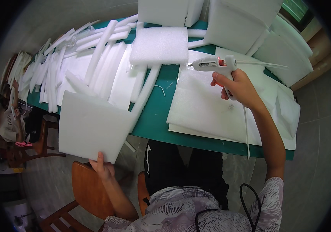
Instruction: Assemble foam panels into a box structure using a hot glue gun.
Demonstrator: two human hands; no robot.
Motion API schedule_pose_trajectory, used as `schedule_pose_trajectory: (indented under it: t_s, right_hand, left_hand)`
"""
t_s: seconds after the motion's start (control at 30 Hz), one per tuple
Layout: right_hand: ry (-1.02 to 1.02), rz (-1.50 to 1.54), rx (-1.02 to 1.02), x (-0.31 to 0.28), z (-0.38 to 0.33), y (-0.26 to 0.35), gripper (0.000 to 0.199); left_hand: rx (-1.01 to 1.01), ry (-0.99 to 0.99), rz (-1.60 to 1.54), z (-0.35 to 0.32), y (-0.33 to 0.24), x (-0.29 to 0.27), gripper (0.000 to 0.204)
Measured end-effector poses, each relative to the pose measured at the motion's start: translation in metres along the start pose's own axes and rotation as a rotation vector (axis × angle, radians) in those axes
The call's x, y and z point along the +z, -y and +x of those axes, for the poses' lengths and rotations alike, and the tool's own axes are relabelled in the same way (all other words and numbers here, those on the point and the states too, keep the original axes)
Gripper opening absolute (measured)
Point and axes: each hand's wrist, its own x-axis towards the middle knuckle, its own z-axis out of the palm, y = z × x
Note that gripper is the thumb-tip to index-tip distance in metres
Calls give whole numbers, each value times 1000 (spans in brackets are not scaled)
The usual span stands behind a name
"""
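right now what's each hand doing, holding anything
Left hand: closed on the lower edge of a white foam sheet.
Right hand: closed around the grip of a white glue gun.

Foam blocks (165,9) cut off above

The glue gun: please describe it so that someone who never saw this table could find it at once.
Look at the green table covered with white foam sheets and strips. Over the large flat foam sheet on its right side, the right hand grips a white glue gun. It is the only tool there, pistol-shaped, with a nozzle pointing left and a cord hanging down.
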Motion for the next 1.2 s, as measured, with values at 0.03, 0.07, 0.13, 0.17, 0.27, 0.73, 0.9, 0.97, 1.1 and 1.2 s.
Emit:
schedule_pose_trajectory:
  t_s: [0.03,0.07,0.13,0.17,0.27,0.73,0.9,0.97,1.1,1.2]
  right_hand:
    - [6,25,-3,-1,1,-1,43]
    - [14,52,-6,-1,2,-2,43]
    - [38,45,-14,1,3,0,43]
    - [60,38,-22,2,2,1,43]
    - [94,34,-12,5,6,1,44]
    - [49,-54,3,7,6,-2,44]
    - [46,-65,30,6,5,-2,41]
    - [58,-67,33,6,3,-2,40]
    - [50,2,-33,4,-6,3,39]
    - [102,71,-26,0,-19,7,38]
  left_hand:
    - [-4,-9,5,0,1,0,60]
    - [-6,-10,6,-1,1,0,60]
    - [-4,1,11,-1,1,-1,60]
    - [-10,1,13,-1,2,0,60]
    - [-12,-27,23,-3,2,0,61]
    - [21,69,43,-2,5,-4,54]
    - [7,24,41,-3,2,1,57]
    - [-9,-5,37,-3,1,1,61]
    - [-7,-10,35,-3,2,-2,61]
    - [-2,-12,36,-3,3,-6,60]
